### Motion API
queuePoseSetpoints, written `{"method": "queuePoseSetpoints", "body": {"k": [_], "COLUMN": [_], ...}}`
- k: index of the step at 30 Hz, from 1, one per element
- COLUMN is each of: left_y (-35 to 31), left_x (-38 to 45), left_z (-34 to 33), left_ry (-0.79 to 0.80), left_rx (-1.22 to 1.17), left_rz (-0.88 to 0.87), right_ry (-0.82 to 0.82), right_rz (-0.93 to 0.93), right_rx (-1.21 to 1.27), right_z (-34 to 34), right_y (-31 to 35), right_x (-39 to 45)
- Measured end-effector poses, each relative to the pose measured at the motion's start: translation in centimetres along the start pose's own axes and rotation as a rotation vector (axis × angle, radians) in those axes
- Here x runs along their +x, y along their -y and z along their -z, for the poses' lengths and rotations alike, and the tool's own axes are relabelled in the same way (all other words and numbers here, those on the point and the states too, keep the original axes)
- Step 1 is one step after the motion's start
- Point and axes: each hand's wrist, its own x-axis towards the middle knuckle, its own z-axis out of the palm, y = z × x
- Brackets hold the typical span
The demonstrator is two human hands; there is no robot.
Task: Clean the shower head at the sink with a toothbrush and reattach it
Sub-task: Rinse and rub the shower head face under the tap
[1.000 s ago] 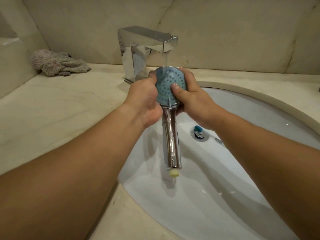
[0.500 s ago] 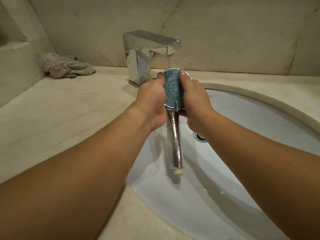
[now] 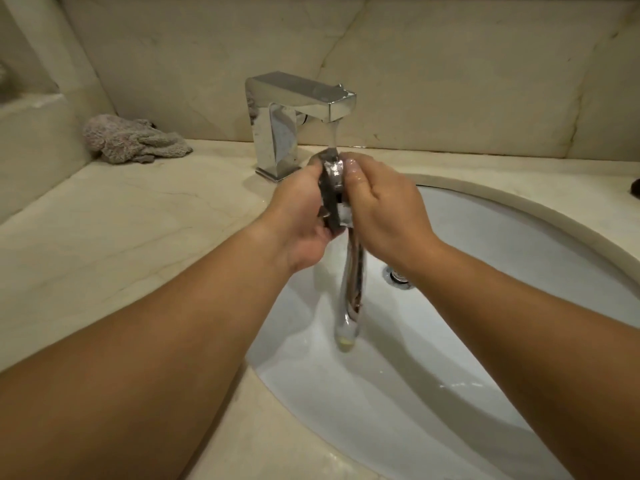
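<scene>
The shower head (image 3: pixel 334 188) is held edge-on under the faucet (image 3: pixel 294 109) stream, above the sink (image 3: pixel 519 237). The left hand (image 3: pixel 301 216) and right hand (image 3: pixel 384 209) grip its round end from opposite sides. The spray face is not visible; the handle tip is blurred.

You have the shower head (image 3: pixel 333 188) under the tap's (image 3: pixel 294 112) running stream, edge-on to the camera, so its spray face does not show; only the chrome rim and the dark back are visible. Its chrome handle (image 3: pixel 353 285) hangs straight down from the head over the sink (image 3: pixel 519 237) bowl, in front of the tap, and ends in a pale yellowish tip. The metal looks wet. No toothbrush can be made out.
</scene>
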Motion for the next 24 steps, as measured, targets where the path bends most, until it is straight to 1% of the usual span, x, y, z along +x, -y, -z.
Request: {"method": "queuePoseSetpoints", "body": {"k": [3,6,8,13,18,19,22,24], "left_y": [0.1,0.3,0.3,-0.1,-0.2,-0.2,-0.3,-0.4], "left_x": [0.7,0.4,0.5,0.9,1.1,1.0,1.2,1.4], "left_z": [0.1,-0.6,-0.6,-0.1,-0.1,-0.2,-0.1,-0.1], "left_ry": [0.030,0.061,0.052,0.019,0.007,0.010,0.002,0.023], "left_rx": [-0.036,-0.057,-0.084,-0.142,-0.176,-0.186,-0.242,-0.249], "left_rz": [0.043,0.100,0.100,0.114,0.135,0.134,0.129,0.110], "right_ry": [0.003,0.115,0.156,0.112,0.038,0.040,0.062,0.037], "right_rz": [-0.046,-0.094,-0.102,-0.157,-0.245,-0.229,-0.152,-0.152], "right_rx": [0.114,0.169,0.157,0.130,0.247,0.240,0.096,0.112], "right_z": [-0.8,-1.5,-1.7,-2.3,-2.6,-2.6,-2.9,-2.8], "right_y": [-1.6,-1.9,-1.6,-0.3,-0.6,-0.6,-0.2,0.0], "right_x": [0.6,0.4,0.4,2.4,3.5,3.3,2.4,2.7]}}
